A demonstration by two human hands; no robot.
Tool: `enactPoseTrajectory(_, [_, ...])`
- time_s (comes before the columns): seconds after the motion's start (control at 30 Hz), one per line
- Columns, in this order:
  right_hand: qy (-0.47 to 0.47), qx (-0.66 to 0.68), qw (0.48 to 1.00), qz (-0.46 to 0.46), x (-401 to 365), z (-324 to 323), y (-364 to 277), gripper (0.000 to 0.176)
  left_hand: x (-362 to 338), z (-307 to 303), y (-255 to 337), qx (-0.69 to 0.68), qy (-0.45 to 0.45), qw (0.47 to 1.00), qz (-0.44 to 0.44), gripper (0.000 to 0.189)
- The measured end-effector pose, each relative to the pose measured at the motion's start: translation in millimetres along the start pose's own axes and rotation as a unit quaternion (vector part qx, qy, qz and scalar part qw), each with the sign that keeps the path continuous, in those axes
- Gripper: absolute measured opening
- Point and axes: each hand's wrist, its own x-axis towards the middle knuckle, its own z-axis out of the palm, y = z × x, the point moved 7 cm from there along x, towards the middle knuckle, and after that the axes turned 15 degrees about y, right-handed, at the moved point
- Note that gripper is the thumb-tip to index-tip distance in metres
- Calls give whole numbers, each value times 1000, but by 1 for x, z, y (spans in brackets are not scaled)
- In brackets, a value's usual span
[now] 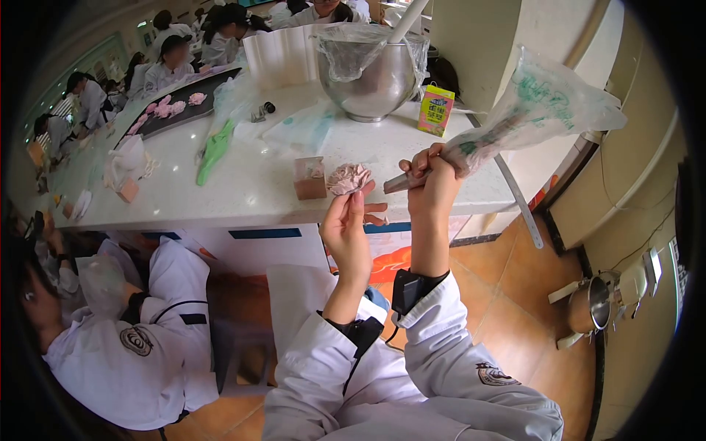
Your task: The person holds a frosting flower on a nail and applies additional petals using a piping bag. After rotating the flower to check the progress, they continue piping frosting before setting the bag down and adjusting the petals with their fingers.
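My left hand (348,226) pinches from below a pale pink piped flower (348,178) with ruffled petals; whatever supports its underside is hidden by the fingers. Wrapped round the narrow end of a piping bag (526,110) is my right hand (434,173). The clear bag has green print, and its upper part flares out to the right. Its metal tip (396,184) points left toward the flower, with a small gap between them. Just left of the flower stands a small pinkish block (309,178) on the countertop.
A steel mixing bowl (368,77) draped in plastic film stands behind, beside a yellow-and-pink carton (436,110). A green spatula (215,152) and a dark tray (184,109) of pink flowers lie leftward. Another person (132,338) sits close at left. A metal strip (521,202) overhangs the counter's right edge.
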Motion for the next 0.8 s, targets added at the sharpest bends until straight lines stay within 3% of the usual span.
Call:
enactPoseTrajectory(0.27, [-47, -12, 999, 23, 0, -8, 0, 15, -5, -19, 3, -30, -16, 995, -95, 25])
enactPoseTrajectory(0.43, [-155, -97, 980, 75, -58, -12, -11, 17, -32, -44, 21, -79, -31, 983, -163, 23])
enactPoseTrajectory(0.6, [-228, -88, 967, 67, -120, -34, -5, 4, -47, -68, 44, -89, -29, 987, -133, 23])
enactPoseTrajectory(0.7, [-263, -53, 963, 20, -156, -42, 1, 9, -53, -77, 64, -28, 30, 997, -70, 19])
enactPoseTrajectory(0.8, [-268, -65, 961, 16, -190, -38, 8, 16, -56, -96, 74, 12, 73, 995, 64, 17])
